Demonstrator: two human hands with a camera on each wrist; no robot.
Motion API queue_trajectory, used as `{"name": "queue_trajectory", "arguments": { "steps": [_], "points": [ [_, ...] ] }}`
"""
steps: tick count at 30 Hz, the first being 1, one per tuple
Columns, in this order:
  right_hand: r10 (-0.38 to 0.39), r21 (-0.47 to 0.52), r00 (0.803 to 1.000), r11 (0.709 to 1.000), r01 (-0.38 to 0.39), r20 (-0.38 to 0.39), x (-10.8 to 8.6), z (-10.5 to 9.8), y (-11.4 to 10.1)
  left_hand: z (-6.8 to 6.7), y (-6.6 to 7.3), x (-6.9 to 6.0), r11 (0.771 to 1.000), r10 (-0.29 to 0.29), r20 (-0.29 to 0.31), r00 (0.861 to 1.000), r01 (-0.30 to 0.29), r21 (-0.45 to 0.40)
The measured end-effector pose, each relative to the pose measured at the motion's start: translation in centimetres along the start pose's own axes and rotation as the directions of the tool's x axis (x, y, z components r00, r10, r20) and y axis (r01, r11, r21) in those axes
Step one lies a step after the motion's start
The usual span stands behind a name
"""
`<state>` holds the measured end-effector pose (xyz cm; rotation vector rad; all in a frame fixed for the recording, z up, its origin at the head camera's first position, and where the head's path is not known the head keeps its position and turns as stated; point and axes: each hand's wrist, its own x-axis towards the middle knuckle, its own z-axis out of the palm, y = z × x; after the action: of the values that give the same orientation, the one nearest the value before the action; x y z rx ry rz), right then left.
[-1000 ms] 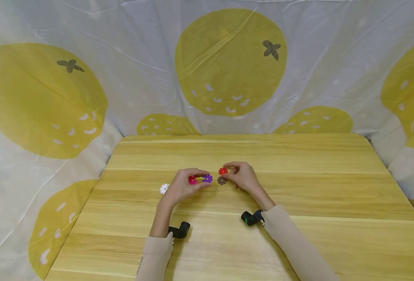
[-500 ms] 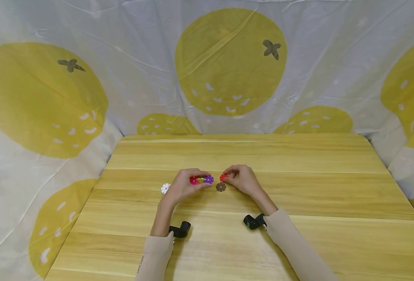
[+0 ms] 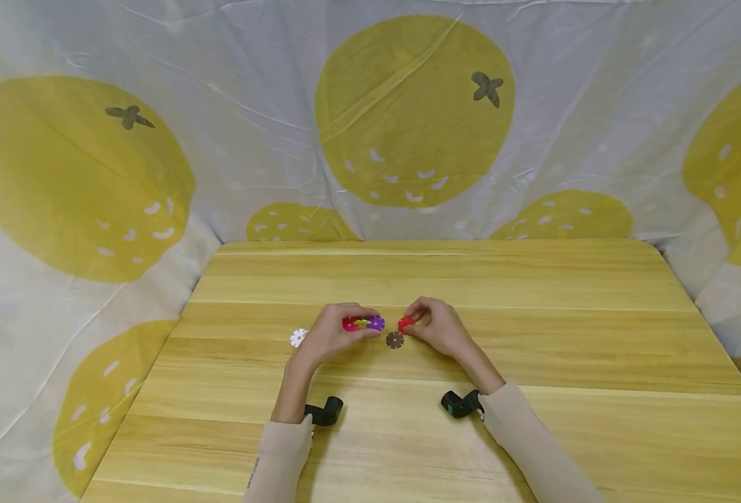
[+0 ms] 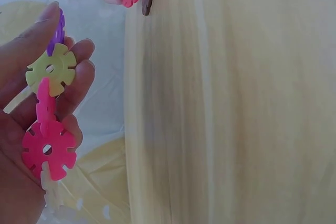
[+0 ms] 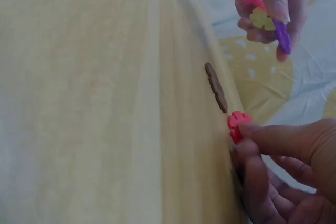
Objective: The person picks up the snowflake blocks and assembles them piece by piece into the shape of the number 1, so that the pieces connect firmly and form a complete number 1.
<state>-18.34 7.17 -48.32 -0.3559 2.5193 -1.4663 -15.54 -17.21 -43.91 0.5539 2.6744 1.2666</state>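
Note:
My left hand (image 3: 332, 337) holds a chain of notched plastic snowflake discs between thumb and fingers. In the left wrist view the chain has a purple disc (image 4: 59, 27) at the fingertips, then a yellow disc (image 4: 63, 66) and pink discs (image 4: 34, 150). A white disc (image 3: 298, 338) hangs at its other end, left of the hand. My right hand (image 3: 441, 330) pinches a red disc (image 5: 239, 121) between thumb and fingertips. A brown disc (image 3: 394, 340) sits at the red disc's edge, apparently slotted into it. A small gap separates the purple disc from the red and brown pair.
Both hands are above a wooden table (image 3: 533, 335). A black wrist camera (image 3: 325, 411) is worn on the left wrist, and another black camera (image 3: 461, 404) on the right. Behind the table hangs a pale curtain (image 3: 269, 126) with yellow fruit prints.
My right hand has come slightly nearer to me with the red and brown discs. The red disc has turned and more of it is covered by fingers. My left hand has barely shifted right.

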Motion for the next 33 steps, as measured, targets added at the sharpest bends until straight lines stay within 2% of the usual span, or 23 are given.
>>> {"name": "queue_trajectory", "arguments": {
  "steps": [5, 9, 11, 17, 23, 33],
  "points": [
    [-0.014, 0.164, 0.998, 0.987, 0.003, 0.065, -0.2, -0.4, 0.0, 0.0, 0.1, 0.0, 1.0, 0.005, 0.0, 1.0, -0.005, 0.008],
    [-0.063, 0.325, 0.992, 0.945, 0.023, 0.112, -0.2, -0.6, -0.2, 0.0, 0.1, -0.1, 1.0, 0.013, 0.003, 1.0, -0.013, -0.004],
    [-0.088, 0.374, 0.989, 0.927, 0.037, 0.122, -0.2, -0.6, -0.4, -0.1, 0.1, -0.1, 1.0, 0.02, 0.003, 1.0, -0.02, -0.018],
    [-0.141, 0.389, 0.988, 0.915, 0.107, 0.06, -0.5, -0.3, -1.5, -0.1, 0.1, 0.0, 0.999, 0.004, -0.01, 1.0, -0.004, -0.053],
    [-0.164, 0.389, 0.986, 0.91, 0.144, 0.019, -0.6, 0.0, -1.8, -0.2, 0.1, -0.1, 0.997, -0.026, -0.026, 0.999, 0.024, -0.071],
    [-0.203, 0.383, 0.979, 0.904, 0.192, -0.013, -0.6, 0.4, -1.8, -0.3, 0.2, -0.1, 0.997, 0.014, -0.044, 0.999, -0.017, -0.081]
  ]
}}
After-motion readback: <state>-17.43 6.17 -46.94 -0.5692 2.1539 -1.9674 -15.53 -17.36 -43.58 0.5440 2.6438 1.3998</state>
